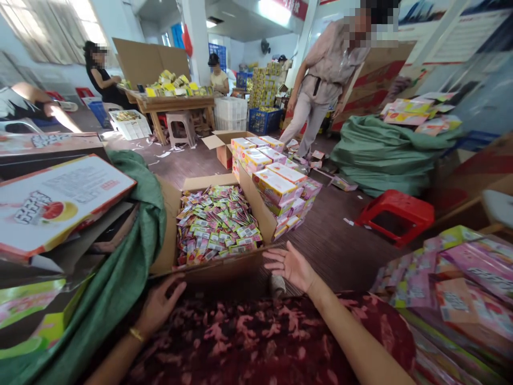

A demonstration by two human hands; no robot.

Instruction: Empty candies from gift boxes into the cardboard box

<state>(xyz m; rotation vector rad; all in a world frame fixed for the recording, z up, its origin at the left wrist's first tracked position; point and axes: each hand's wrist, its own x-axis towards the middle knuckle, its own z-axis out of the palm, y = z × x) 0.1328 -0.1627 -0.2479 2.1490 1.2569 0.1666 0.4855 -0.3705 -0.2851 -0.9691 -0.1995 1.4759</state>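
Observation:
In front of me stands an open cardboard carton (224, 262), filled with small printed sachets (218, 222) in green, pink and purple. My left hand (162, 299) is by the carton's near left corner, fingers apart and slightly curled, with nothing in it. Past the near right corner, my right hand (292, 267) is stretched out, palm partly up and fingers spread, also holding nothing. Whether either hand touches the cardboard, I cannot tell. On the left, a green woven sack (138, 224) bulges with flattened printed boxes (66, 206).
Stacked printed boxes (276, 182) adjoin the carton's right side. A red stool (395, 216), another full green sack (385, 152) and piled flat boxes (460, 278) lie to the right. One person (324, 69) stands beyond the stack; others sit near a wooden table (172, 101).

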